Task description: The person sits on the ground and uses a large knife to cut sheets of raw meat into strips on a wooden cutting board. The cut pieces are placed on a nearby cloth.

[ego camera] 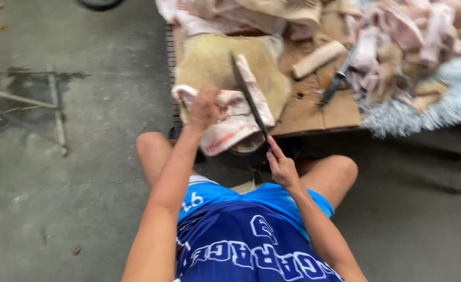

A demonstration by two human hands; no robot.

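While the left hand [204, 108] clamps down on a slab of raw pork skin and fat [229, 119], fingers curled over its near-left edge, the right hand [281, 167] is wrapped around the handle of a long dark knife [248, 96] whose blade lies across the slab's right side, so my guess is the grip is there to keep that slippery piece from sliding under the blade. That slab sits on a round pale chopping block [209, 62] and droops off the block's near edge toward the person's bare knees. Just right of the block there's flattened cardboard [340, 112] with a second knife [336, 81] and a pale wooden handle or stick [318, 58] lying on it, probably parked within reach. Further right of the block is a big heap of cut pinkish pieces [403, 47], and behind the block more slabs [230, 15] get cut off by the top of the frame. Everything is motion-blurred, so I can't tell how deep the blade is, and the knife handle is mostly hidden inside the fist. Left of the block it's just grey concrete floor [84, 156].
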